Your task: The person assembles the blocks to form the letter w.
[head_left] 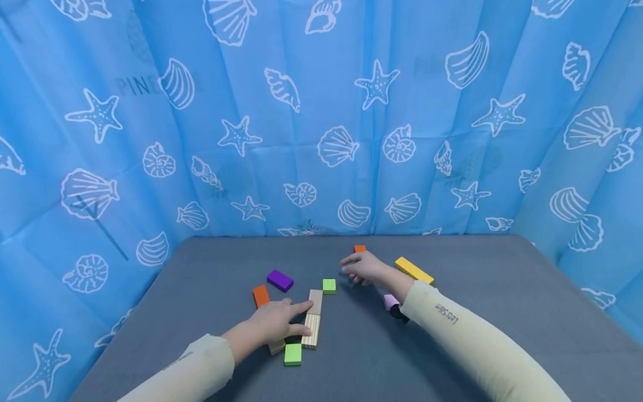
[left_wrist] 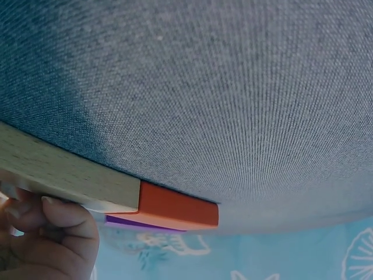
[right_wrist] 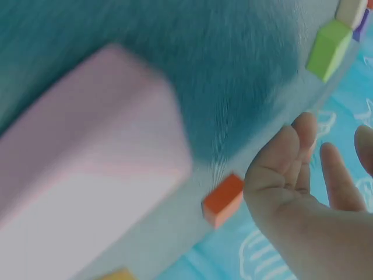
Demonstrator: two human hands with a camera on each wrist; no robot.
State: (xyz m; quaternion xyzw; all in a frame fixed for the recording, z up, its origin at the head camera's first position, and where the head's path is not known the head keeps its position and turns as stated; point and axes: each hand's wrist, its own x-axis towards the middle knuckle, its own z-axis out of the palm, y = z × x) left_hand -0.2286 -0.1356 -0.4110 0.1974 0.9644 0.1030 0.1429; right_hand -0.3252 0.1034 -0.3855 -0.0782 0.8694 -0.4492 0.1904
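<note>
My left hand [head_left: 271,322] lies over the wooden blocks, index finger and thumb extended. Its index fingertip touches the far one of two plain wooden blocks [head_left: 315,297] set end to end, and the thumb touches the near wooden block [head_left: 312,326]. Beneath this hand is another wooden block [head_left: 276,347], end to end with an orange block [left_wrist: 178,205] in the left wrist view. A light green block [head_left: 293,354] sits at the near end, another green block [head_left: 329,286] at the far end. My right hand [head_left: 368,268] hovers right of that, fingers loosely bent, holding nothing.
A purple block [head_left: 279,280] lies behind the left hand. Beyond the right hand is an orange block [head_left: 359,248]; a yellow block [head_left: 413,269] lies right of it. A pink block [head_left: 389,302] and something black [head_left: 398,314] are beside the right sleeve. A blue curtain [head_left: 301,139] backs the grey table [head_left: 201,279].
</note>
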